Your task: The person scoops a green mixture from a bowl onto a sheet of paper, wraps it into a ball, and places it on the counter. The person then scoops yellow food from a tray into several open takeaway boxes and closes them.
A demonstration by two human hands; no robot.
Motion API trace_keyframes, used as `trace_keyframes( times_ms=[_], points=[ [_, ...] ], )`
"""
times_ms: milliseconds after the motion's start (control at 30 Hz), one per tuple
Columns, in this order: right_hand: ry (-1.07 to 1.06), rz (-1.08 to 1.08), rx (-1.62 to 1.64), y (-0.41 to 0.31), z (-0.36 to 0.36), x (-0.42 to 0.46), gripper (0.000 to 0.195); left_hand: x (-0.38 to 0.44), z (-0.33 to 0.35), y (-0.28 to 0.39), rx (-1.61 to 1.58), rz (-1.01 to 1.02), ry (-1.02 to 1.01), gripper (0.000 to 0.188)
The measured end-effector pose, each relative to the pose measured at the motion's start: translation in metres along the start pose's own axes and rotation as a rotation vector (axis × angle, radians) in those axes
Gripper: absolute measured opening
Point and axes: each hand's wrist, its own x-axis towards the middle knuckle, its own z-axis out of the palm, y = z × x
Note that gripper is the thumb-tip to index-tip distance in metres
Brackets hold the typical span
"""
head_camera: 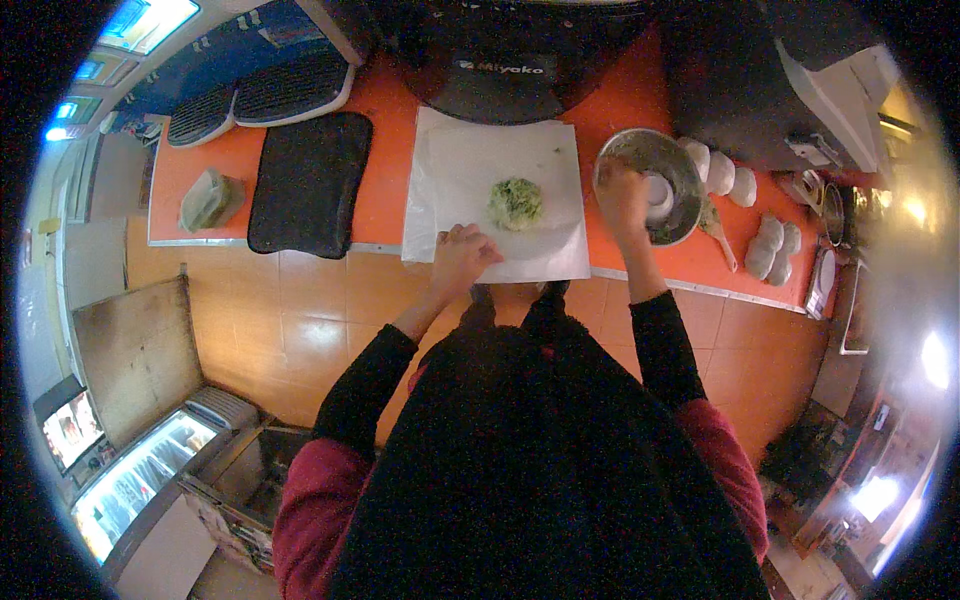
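A mound of shredded green food (516,203) lies on a white sheet (480,154) at the front of the counter. My left hand (466,259) rests at the sheet's near edge, just left of and below the mound, with its fingers bent; whether anything is between them is unclear. My right hand (624,199) reaches into a metal bowl (686,217) to the right of the sheet, beside a round white object (658,196) in the bowl. Its fingertips are blurred, so what they touch cannot be told.
A black mat (311,184) and a wrapped green bundle (212,199) lie to the left. Right of the bowl are a wooden spoon or spatula (724,241), several white wrapped bundles (720,174) and another white cluster (771,250). A black Miyako appliance (502,90) stands behind the sheet.
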Motion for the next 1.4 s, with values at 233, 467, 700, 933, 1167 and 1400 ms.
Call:
trace_keyframes(
  times_ms=[233,467,700,933,1167,1400],
  points=[
    [-0.018,0.135,-0.016,0.106,0.084,0.012,0.029,0.001,0.003,0.0,-0.022,0.002,-0.074,0.019],
    [-0.092,0.034,-0.141,0.063,0.057,0.026,0.027,-0.004,0.001,0.0,-0.049,0.011,-0.008,0.019],
    [-0.075,-0.155,0.348,0.033,-0.008,0.008,0.023,0.002,-0.001,-0.002,-0.164,-0.04,-0.018,0.02],
    [-0.09,-0.435,0.196,-0.064,0.026,-0.018,0.022,0.015,-0.007,-0.001,-0.209,-0.032,-0.041,0.02],
    [-0.1,-0.176,0.63,-0.05,0.007,-0.03,0.018,0.034,-0.012,-0.011,-0.408,-0.129,-0.12,0.024],
    [-0.327,-0.001,0.652,0.011,0.053,-0.049,0.017,0.028,-0.039,0.016,-0.024,-0.036,0.015,0.033]
  ],
)
